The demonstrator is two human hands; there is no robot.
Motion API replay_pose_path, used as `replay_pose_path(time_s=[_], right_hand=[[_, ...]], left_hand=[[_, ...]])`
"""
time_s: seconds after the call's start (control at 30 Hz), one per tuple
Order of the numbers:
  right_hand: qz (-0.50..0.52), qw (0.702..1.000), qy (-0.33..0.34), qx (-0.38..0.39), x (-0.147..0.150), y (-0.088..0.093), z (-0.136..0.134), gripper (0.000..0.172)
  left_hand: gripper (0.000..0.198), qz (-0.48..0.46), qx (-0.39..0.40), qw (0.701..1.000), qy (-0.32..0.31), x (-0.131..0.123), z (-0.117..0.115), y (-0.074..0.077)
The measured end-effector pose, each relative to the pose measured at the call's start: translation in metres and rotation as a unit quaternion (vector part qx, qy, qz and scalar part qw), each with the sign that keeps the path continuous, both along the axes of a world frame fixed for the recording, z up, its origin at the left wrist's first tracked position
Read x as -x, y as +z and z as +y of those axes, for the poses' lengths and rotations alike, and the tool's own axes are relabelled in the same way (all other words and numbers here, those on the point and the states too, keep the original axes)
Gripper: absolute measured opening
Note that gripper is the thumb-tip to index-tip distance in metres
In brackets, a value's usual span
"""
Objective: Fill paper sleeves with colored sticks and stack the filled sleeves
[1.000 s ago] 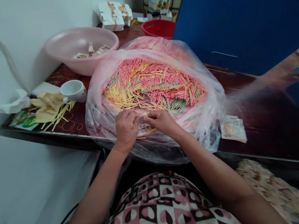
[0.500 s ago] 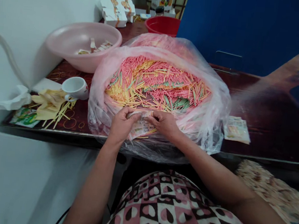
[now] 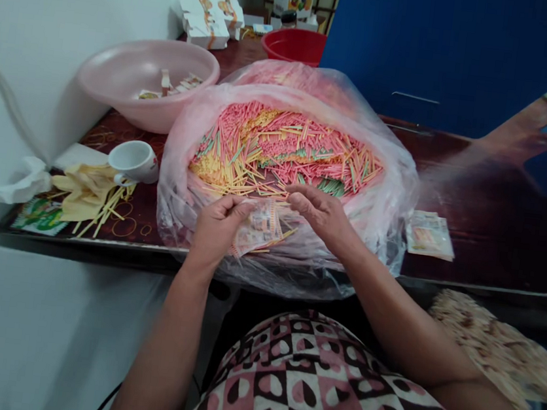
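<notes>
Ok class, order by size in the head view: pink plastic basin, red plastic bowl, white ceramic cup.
Pink plastic basin, red plastic bowl, white ceramic cup; distance leaves basin versus bowl unsure.

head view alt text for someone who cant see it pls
Over a large pink-tinted plastic bag full of thin pink, yellow and green sticks, a person's left hand holds a small printed paper packet, with the right hand raised beside it, fingers curled. A pink basin and a white cup sit to the left on a dark table.
</notes>
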State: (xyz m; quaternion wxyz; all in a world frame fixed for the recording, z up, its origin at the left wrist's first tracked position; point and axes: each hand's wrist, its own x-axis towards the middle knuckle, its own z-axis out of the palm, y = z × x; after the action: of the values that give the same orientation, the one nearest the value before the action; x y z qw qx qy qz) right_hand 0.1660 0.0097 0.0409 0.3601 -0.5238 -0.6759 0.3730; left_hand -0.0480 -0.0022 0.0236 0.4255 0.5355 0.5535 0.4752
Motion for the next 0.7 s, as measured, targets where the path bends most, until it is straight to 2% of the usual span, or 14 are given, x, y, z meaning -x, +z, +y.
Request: replay_pose_path(time_s=[0.1,0.17,0.23,0.37,0.43,0.53,0.6,0.67,0.7], right_hand=[[0.146,0.986,0.051,0.065,0.002,-0.001,-0.003,0.05],[0.186,0.978,0.047,0.078,0.007,-0.006,-0.007,0.04],[0.187,0.979,0.031,0.071,0.011,-0.013,-0.01,0.036],[0.096,0.995,0.001,0.016,0.014,-0.023,-0.014,0.05],[0.063,0.998,-0.01,-0.009,0.016,-0.026,-0.014,0.059],[0.032,0.999,0.017,-0.027,0.016,-0.024,-0.007,0.067],[-0.02,0.999,0.035,-0.037,0.011,-0.019,0.006,0.067],[-0.136,0.989,0.019,-0.056,0.003,-0.012,0.024,0.06],[-0.213,0.975,-0.002,-0.064,-0.002,-0.009,0.034,0.053]], left_hand=[[0.023,-0.044,-0.006,0.997,-0.059,-0.017,-0.006,0.005],[0.021,-0.031,-0.011,0.997,-0.066,-0.023,-0.009,0.005],[0.022,0.022,-0.005,0.998,-0.067,-0.022,-0.012,0.004],[0.03,0.118,-0.005,0.988,-0.095,-0.016,-0.015,0.003],[0.028,0.099,-0.008,0.989,-0.112,-0.016,-0.015,0.003],[0.024,0.069,-0.024,0.99,-0.119,-0.016,-0.012,0.002],[0.021,0.098,-0.061,0.989,-0.097,-0.015,-0.01,0.0],[0.02,0.152,-0.113,0.979,-0.076,-0.012,-0.007,-0.004],[0.02,0.181,-0.136,0.971,-0.073,-0.011,-0.005,-0.006]])
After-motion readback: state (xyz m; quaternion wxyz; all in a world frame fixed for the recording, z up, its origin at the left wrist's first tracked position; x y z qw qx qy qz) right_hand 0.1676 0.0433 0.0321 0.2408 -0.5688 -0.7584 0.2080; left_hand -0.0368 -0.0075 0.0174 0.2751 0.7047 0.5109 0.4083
